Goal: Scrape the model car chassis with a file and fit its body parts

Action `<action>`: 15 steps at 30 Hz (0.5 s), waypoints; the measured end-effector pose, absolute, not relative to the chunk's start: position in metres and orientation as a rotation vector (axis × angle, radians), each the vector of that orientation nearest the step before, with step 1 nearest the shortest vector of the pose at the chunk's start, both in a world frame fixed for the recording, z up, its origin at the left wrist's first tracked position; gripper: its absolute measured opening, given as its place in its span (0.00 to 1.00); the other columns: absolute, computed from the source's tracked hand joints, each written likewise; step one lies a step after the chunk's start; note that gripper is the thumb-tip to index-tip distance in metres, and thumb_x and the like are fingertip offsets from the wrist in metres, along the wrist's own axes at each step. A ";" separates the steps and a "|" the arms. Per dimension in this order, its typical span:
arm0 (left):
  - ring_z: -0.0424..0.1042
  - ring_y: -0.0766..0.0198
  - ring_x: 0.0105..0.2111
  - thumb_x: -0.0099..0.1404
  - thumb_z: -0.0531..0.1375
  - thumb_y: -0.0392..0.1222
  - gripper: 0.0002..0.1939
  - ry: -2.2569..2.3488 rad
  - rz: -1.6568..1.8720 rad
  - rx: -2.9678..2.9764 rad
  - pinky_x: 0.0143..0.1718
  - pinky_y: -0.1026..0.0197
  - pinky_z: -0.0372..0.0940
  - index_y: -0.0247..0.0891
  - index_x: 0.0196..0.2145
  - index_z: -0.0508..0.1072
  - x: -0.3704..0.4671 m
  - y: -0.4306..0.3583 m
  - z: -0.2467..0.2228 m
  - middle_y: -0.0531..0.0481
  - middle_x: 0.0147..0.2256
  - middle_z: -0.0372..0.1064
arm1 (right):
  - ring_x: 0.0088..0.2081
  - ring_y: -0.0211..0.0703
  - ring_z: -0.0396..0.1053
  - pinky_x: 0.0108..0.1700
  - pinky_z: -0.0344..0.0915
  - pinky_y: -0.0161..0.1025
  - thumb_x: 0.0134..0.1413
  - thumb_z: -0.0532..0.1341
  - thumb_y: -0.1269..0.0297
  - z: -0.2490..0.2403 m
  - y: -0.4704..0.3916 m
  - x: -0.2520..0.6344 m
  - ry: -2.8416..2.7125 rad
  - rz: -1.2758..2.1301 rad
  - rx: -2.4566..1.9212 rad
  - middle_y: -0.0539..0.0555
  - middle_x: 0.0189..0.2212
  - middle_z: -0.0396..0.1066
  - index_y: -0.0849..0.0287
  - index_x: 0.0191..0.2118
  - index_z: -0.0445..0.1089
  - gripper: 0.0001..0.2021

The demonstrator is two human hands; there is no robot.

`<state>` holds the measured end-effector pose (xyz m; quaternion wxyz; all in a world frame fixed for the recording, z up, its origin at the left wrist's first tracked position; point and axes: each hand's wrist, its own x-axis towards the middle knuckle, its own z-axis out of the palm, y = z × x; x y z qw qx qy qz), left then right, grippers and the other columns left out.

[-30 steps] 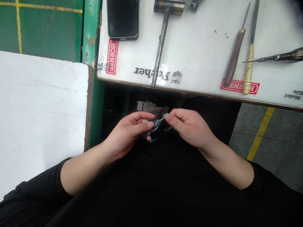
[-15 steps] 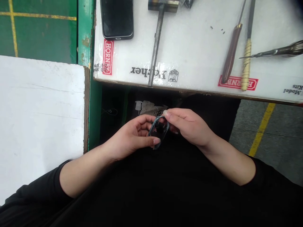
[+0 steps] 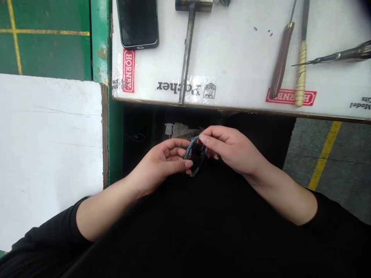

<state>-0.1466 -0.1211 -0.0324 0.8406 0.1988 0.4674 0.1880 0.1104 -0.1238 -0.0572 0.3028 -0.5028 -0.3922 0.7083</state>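
Observation:
Between my two hands, in front of my black shirt, is a thin grey-blue oval ring-shaped piece [image 3: 190, 146] with an open middle. My left hand [image 3: 162, 160] grips its left side, thumb in front and fingers behind. At the top of the ring, my right hand [image 3: 234, 150] pinches the rim between thumb and index finger. The other right fingers are curled behind and partly hidden. What the piece belongs to I cannot make out.
Beyond my hands stands a white-covered bench top [image 3: 232, 58] with printed lettering. On it lie a black phone [image 3: 138, 23], a metal hammer [image 3: 188, 50], a brown-handled tool [image 3: 282, 61], a file-like tool with a wrapped handle [image 3: 301, 73], pliers [image 3: 348, 54] and small dark bits. A white board [image 3: 52, 154] is at left.
The ring has tilted a little and risen slightly along with both hands. My grip looks the same. The bench has shifted slightly left in view as the camera moved.

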 end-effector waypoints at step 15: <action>0.83 0.64 0.45 0.57 0.87 0.34 0.24 1.130 0.564 0.451 0.52 0.64 0.79 0.41 0.50 0.91 -0.144 -0.121 -0.028 0.49 0.45 0.86 | 0.31 0.41 0.63 0.35 0.59 0.41 0.76 0.72 0.37 -0.055 -0.124 0.113 -1.213 1.691 -1.481 0.49 0.28 0.69 0.55 0.34 0.75 0.27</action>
